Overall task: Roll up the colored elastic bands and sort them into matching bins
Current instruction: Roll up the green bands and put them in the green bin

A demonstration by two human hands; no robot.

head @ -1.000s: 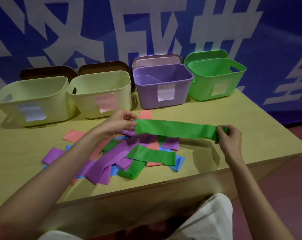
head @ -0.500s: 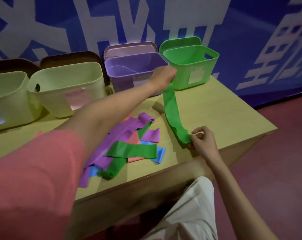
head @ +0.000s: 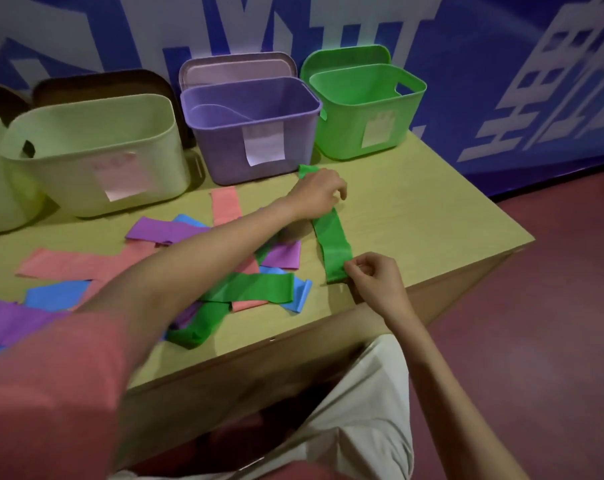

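Four bins are seen: two pale yellow-green (head: 96,147), one purple (head: 252,133), one green (head: 366,109). Three green bands (head: 331,237) are counted.

A green elastic band (head: 332,239) lies stretched flat on the table, its near end apparently just starting to curl, before the open green bin (head: 364,109).

Head camera, looking forward and down

It sits close above the table (head: 414,188), facing the bins (head: 252,109) and wall; edges look bent, probably wide-angle distortion.
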